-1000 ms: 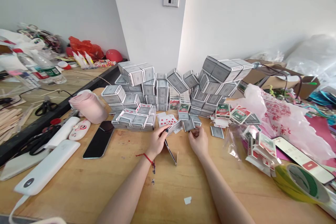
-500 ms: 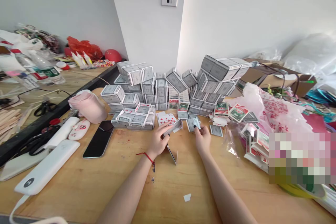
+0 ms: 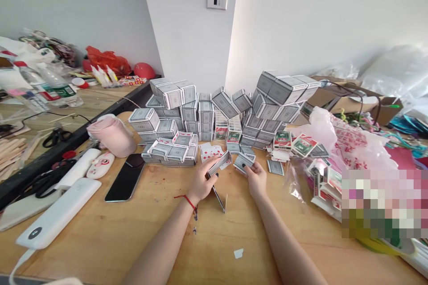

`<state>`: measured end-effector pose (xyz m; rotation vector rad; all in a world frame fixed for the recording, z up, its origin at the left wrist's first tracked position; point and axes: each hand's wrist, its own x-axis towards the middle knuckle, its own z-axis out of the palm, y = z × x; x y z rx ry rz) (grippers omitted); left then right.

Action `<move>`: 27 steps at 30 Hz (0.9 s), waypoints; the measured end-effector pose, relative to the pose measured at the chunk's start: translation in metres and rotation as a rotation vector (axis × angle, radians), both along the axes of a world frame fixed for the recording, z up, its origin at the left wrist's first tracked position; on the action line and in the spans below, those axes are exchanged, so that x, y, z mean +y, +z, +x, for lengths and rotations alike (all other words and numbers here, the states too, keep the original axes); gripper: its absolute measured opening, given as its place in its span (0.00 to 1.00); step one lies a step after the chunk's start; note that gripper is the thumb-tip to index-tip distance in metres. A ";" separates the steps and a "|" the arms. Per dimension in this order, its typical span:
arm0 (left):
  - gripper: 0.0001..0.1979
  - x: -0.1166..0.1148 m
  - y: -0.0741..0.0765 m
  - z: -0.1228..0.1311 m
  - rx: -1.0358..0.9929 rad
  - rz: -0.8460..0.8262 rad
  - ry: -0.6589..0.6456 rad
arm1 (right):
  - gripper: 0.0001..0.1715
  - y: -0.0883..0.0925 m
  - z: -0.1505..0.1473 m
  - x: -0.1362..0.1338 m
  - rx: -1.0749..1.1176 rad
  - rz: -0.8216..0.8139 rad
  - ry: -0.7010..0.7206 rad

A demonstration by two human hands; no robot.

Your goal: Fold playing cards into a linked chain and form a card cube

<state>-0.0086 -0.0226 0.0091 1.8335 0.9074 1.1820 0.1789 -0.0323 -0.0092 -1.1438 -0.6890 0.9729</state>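
My left hand (image 3: 201, 181) is closed around a partly built piece of folded playing cards (image 3: 219, 163), with grey patterned backs showing; part of it juts down toward the table. Between the thumb and fingers of my right hand (image 3: 257, 180) is a single playing card (image 3: 243, 162), back side up, a little to the right of that piece. Loose face-up cards (image 3: 210, 151) lie just beyond my left hand. Behind both hands stand stacked blocks made of folded cards (image 3: 205, 113). Another card (image 3: 275, 167) lies flat to the right.
A black phone (image 3: 125, 178), a white power bank (image 3: 60, 213) and a pink rolled item (image 3: 112, 135) lie on the left. Card boxes (image 3: 304, 144) and plastic bags (image 3: 356, 136) crowd the right. A paper scrap (image 3: 238, 253) lies near the front.
My right hand has drawn the card slightly down and left, closer to the piece in my left hand, and the card has turned. My left hand keeps its hold.
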 end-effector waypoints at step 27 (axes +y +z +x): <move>0.25 -0.001 0.005 0.005 -0.254 -0.391 -0.250 | 0.17 -0.004 -0.024 -0.008 -0.520 0.091 0.298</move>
